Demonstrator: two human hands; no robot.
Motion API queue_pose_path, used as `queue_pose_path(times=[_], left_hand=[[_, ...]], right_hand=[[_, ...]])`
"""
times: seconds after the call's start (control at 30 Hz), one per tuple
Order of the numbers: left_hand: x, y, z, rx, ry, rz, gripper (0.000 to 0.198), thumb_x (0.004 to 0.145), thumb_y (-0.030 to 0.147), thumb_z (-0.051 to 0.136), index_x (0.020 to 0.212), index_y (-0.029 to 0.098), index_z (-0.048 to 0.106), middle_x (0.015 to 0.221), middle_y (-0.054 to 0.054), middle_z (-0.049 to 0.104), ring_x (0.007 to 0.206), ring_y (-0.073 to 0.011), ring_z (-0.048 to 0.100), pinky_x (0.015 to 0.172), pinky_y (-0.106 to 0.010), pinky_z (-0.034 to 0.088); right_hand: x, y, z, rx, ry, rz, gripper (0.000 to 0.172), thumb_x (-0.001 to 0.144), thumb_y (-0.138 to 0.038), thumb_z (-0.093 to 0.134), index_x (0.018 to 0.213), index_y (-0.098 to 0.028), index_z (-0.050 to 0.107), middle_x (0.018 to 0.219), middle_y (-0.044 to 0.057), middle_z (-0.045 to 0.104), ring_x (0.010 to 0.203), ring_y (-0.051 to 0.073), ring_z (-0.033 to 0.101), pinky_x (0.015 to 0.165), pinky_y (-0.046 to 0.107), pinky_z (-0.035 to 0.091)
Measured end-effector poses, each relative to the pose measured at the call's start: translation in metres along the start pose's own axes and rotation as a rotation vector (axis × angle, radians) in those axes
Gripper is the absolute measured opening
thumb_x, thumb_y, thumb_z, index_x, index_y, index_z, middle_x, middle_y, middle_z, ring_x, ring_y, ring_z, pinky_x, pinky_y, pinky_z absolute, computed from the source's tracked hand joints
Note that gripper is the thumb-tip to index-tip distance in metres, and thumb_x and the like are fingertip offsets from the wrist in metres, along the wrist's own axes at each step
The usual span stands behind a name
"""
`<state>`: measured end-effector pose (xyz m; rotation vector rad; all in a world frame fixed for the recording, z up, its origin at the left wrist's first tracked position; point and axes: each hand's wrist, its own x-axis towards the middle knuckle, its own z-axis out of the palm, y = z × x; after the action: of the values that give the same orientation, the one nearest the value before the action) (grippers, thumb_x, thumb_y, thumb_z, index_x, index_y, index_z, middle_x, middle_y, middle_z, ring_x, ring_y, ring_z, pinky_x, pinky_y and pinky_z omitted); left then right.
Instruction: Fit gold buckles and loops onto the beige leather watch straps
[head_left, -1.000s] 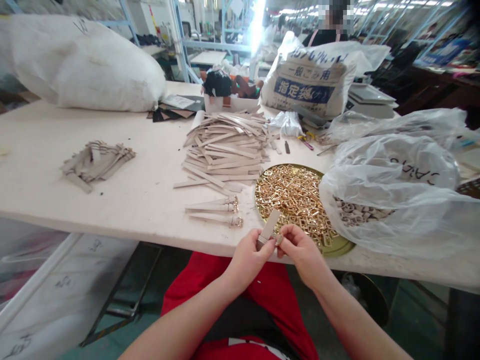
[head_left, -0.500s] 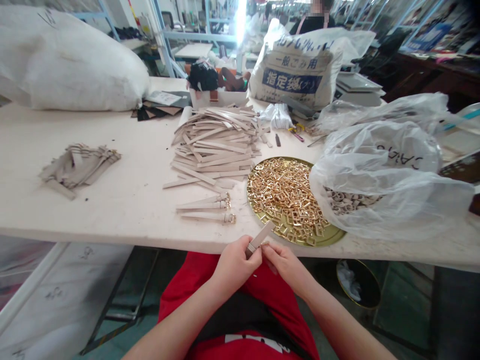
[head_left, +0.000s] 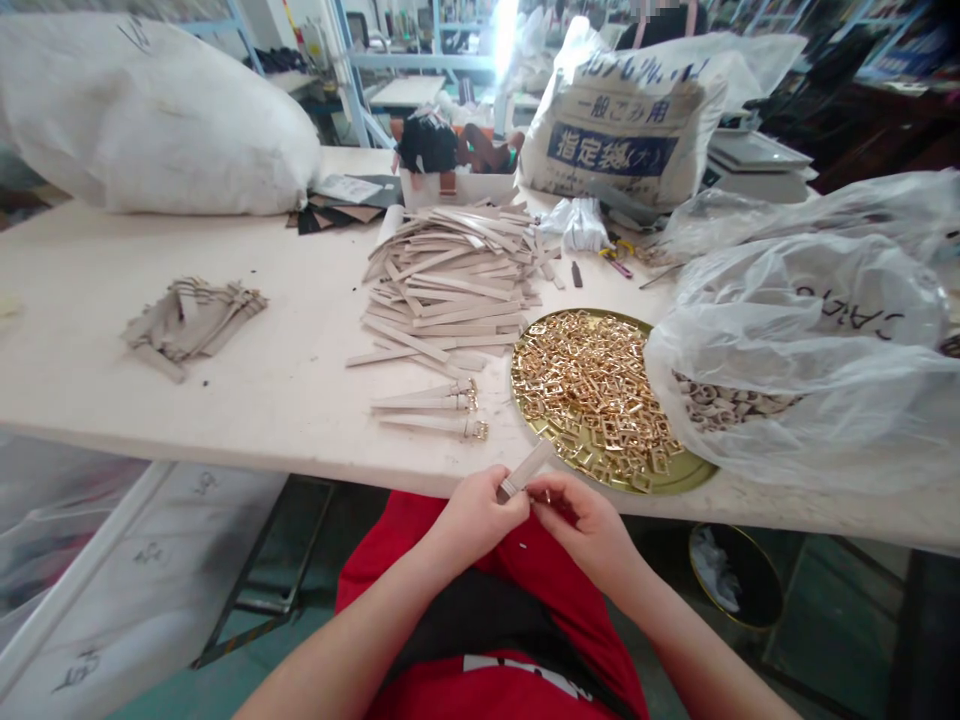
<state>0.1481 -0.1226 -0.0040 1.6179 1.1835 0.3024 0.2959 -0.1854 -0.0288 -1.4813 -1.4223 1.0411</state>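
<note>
My left hand (head_left: 480,518) is closed around a beige strap (head_left: 531,466), whose flat end sticks up and to the right over the table edge. Close beside it, my right hand (head_left: 589,525) pinches a small gold buckle (head_left: 547,496) at the strap's near side; the fingers partly hide it. Whether the buckle is on the strap I cannot tell. Just beyond my hands lies a round gold tray (head_left: 686,474) heaped with gold buckles (head_left: 592,385). Several straps with buckles fitted (head_left: 427,400) lie left of the tray.
Behind stands a large pile of loose beige straps (head_left: 450,275). A smaller bundle of straps (head_left: 191,320) lies at the left. Clear plastic bag (head_left: 810,390) with small beige loops overlaps the tray's right side. Full sacks (head_left: 611,130) and scissors (head_left: 616,262) are farther back.
The view has turned a little left, so the table's things appear farther right. My right-hand fingers have shifted and curled more around the buckle; my left hand keeps the strap.
</note>
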Motion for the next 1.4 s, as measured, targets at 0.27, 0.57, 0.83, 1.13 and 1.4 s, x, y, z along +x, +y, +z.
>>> queue_pose_path(times=[0.27,0.57,0.83,1.13,1.4], left_hand=[[-0.002,-0.003,-0.003,0.107,0.080,0.017,0.014,0.072,0.030,0.047,0.067,0.017,0.050,0.055,0.003,0.049,0.051,-0.0104,0.042,0.048,-0.021,0.026],[-0.002,-0.008,-0.002,0.090,-0.032,0.038,0.012,0.072,0.025,0.048,0.071,0.016,0.055,0.060,0.001,0.055,0.054,-0.0114,0.045,0.050,-0.021,0.029],[-0.014,-0.018,-0.007,-0.106,-0.032,0.070,0.031,0.087,0.039,0.031,0.078,0.017,0.052,0.055,0.004,0.047,0.052,-0.0110,0.044,0.053,-0.021,0.033],[-0.020,-0.010,-0.001,0.049,-0.049,0.159,0.020,0.084,0.028,0.038,0.079,0.018,0.054,0.075,-0.002,0.059,0.067,-0.0139,0.051,0.061,-0.022,0.035],[-0.014,-0.014,0.006,-0.399,-0.148,0.016,0.025,0.082,0.040,0.042,0.073,0.017,0.044,0.053,0.006,0.043,0.045,-0.0054,0.035,0.046,-0.018,0.029]], right_hand=[[0.002,-0.012,0.000,0.527,-0.137,0.284,0.037,0.070,-0.023,0.064,0.105,-0.025,0.054,0.084,-0.001,0.066,0.078,0.015,0.061,0.073,0.030,0.047],[0.005,0.000,0.009,0.349,-0.002,0.178,0.015,0.073,-0.027,0.064,0.085,-0.020,0.062,0.078,0.000,0.065,0.072,0.015,0.058,0.071,0.030,0.046],[0.014,0.004,0.002,0.920,0.228,0.514,0.026,0.060,-0.030,0.076,0.082,-0.023,0.063,0.070,-0.004,0.062,0.052,0.006,0.053,0.054,0.019,0.050],[0.001,-0.010,0.027,0.908,0.196,0.479,0.020,0.065,-0.030,0.072,0.080,-0.021,0.063,0.072,-0.003,0.062,0.057,0.009,0.056,0.057,0.022,0.049],[-0.002,-0.011,0.033,0.695,0.240,0.311,0.016,0.076,-0.035,0.061,0.073,-0.020,0.057,0.067,-0.003,0.059,0.063,0.012,0.053,0.064,0.025,0.045]])
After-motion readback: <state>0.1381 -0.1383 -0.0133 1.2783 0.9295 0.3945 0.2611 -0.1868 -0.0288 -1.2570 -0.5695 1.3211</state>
